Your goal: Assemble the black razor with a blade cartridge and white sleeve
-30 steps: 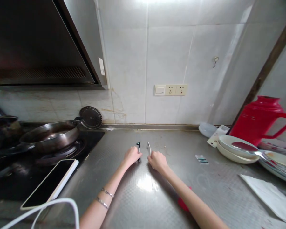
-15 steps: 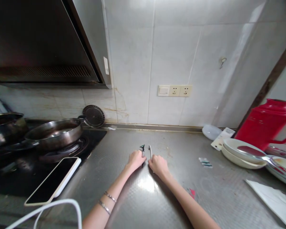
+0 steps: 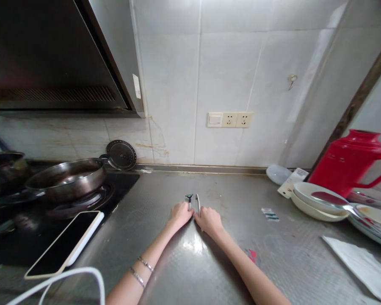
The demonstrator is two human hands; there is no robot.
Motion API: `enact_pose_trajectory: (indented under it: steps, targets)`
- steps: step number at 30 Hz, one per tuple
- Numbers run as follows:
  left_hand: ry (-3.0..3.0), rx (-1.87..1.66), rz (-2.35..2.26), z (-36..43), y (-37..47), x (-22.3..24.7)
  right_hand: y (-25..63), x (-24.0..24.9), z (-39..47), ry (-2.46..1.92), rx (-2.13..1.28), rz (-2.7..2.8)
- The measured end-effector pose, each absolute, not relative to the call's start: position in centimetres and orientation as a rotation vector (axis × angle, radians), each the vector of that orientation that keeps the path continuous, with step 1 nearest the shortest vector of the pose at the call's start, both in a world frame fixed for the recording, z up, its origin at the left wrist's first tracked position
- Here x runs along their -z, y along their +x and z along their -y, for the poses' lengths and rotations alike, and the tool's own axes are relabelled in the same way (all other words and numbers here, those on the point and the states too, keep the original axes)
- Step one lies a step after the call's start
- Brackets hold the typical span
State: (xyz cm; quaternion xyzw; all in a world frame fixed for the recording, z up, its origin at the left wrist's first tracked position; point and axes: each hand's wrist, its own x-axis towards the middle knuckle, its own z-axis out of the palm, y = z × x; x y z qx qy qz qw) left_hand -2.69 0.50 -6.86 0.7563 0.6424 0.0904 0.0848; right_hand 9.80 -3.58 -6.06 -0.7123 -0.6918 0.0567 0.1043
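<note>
Hands (image 3: pixel 180 214) (image 3: pixel 210 221) hold razor (image 3: pixel 189 197), toothbrush (image 3: pixel 198 203); bowl (image 3: pixel 302 189) holds spoon (image 3: pixel 326 198).

I count 1 razor (image 3: pixel 189 202), 1 toothbrush (image 3: pixel 198 204), 1 phone (image 3: pixel 63 245) (and 2 bracelets (image 3: pixel 137 277)).

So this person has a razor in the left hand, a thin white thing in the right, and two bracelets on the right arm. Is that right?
Not quite: the head view shows the two bracelets on the left arm, not the right. The left hand does hold the razor, and the right hand the thin white thing.
</note>
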Motion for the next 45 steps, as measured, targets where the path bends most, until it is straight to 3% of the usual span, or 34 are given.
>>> enact_pose_trajectory:
  steps: [4, 9, 15, 19, 26, 34, 45]
  targets:
    - [2.283, -0.301, -1.889, -0.6, -2.9, 6.9, 12.7, 5.2, 3.0, -2.023, -0.182, 2.002]
    - [2.298, -0.326, -1.852, -0.6, -3.1, 7.1, 23.1, 4.7, 2.1, -1.671, -0.192, 1.999]
    - [2.31, -0.333, -1.845, -0.8, -3.2, 7.1, 37.9, 6.5, 4.1, -1.835, -0.373, 1.807]
    - [2.328, -0.355, -1.836, -0.8, -3.3, 7.1, 42.2, 7.2, 5.4, -1.896, -0.559, 1.788]
    - [2.283, -0.375, -1.846, -0.8, -3.4, 7.2, 42.3, 8.0, 5.1, -1.794, -0.634, 1.744]
    - [2.246, -0.39, -1.878, -0.4, -3.5, 7.1, 41.2, 8.4, 4.9, -1.793, -0.428, 1.69]
    - [2.211, -0.432, -1.925, 0.0, -3.1, 7.7, 23.6, 6.7, 0.2, -1.439, -0.476, 2.067]
